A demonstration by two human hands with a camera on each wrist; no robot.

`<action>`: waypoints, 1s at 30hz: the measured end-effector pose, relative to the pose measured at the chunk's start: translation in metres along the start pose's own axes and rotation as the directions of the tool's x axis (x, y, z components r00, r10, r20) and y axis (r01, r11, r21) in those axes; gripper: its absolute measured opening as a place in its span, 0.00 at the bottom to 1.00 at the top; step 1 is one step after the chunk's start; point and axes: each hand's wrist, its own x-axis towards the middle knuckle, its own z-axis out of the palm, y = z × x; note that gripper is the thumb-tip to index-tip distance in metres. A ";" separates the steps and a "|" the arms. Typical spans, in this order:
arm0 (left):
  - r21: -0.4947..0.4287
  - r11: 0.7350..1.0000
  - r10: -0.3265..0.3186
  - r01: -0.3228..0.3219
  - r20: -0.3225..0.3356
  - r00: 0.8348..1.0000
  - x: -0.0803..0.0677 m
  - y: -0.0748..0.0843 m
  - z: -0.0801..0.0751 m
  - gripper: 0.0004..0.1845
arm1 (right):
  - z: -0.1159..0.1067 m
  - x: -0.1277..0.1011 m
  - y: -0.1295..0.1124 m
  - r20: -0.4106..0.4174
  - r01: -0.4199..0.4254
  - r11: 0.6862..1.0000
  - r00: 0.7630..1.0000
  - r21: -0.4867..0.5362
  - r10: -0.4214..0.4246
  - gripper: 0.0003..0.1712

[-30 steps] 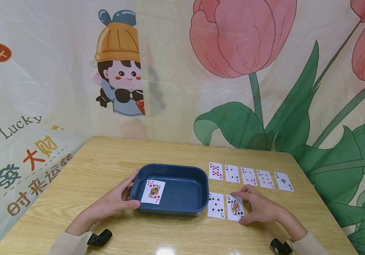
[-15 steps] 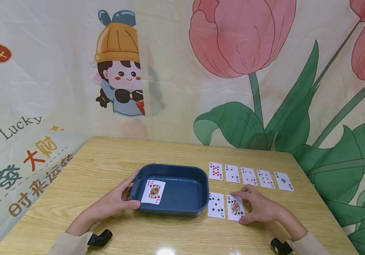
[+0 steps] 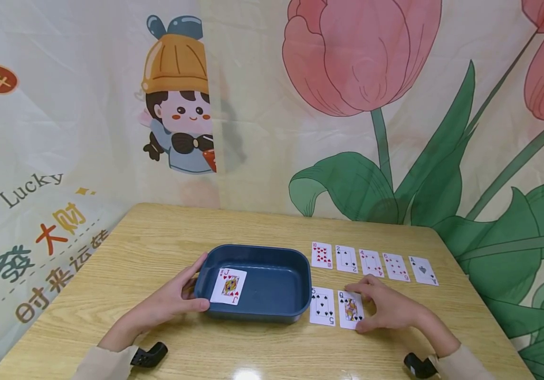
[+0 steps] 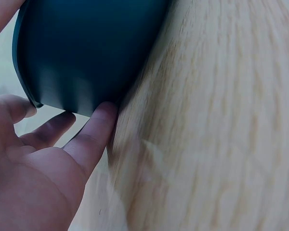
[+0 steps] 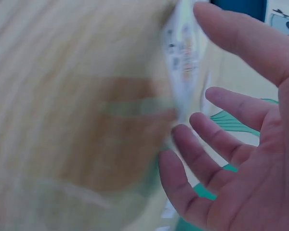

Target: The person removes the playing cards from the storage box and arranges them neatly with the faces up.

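Blue tray (image 3: pixel 272 264) sits mid-desk (image 3: pixel 158 237), landmark for everything else. Left hand (image 3: pixel 167 303) braces the tray's left wall: thumb along the near-left corner, fingers (image 4: pixel 94 130) straight and spread against the outer wall, no curl round the rim. Jack of hearts (image 3: pixel 228 285) lies face up inside the tray, left half, touching the floor. Right hand (image 3: pixel 385 309) is right of the tray, fingers loosely extended and relaxed, tips resting on the right edge of the queen of spades (image 3: pixel 350 309); not pinching it as far as I can tell. Five of spades (image 3: pixel 322 306) lies between the queen and the tray's right wall, just beside both. Row of five cards (image 3: pixel 371 262) lies beyond those two, right of the tray's far corner, evenly spaced, face up. Right wrist view is too blurred to confirm contact.
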 end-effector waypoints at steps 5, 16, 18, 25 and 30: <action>-0.009 1.000 -0.001 0.001 0.000 1.000 -0.001 0.001 0.000 0.59 | -0.012 0.002 -0.017 -0.068 0.052 0.997 0.996 -0.054 -0.055 0.43; 0.019 1.000 -0.010 0.010 -0.009 1.000 -0.002 0.003 0.001 0.59 | -0.024 0.032 -0.078 -0.226 0.196 0.971 0.948 -0.136 -0.223 0.38; 0.018 1.000 0.000 0.000 -0.006 1.000 -0.002 0.002 0.000 0.59 | -0.023 0.042 -0.090 -0.237 0.207 0.969 0.943 -0.133 -0.234 0.38; 0.021 1.000 0.009 -0.009 -0.003 1.000 -0.001 0.002 -0.001 0.59 | -0.001 0.079 -0.129 -0.214 0.248 0.968 0.944 -0.043 -0.252 0.36; 0.021 1.000 0.018 -0.018 -0.001 1.000 -0.001 0.002 0.000 0.59 | 0.019 0.102 -0.150 -0.164 0.235 0.972 0.959 0.006 -0.231 0.37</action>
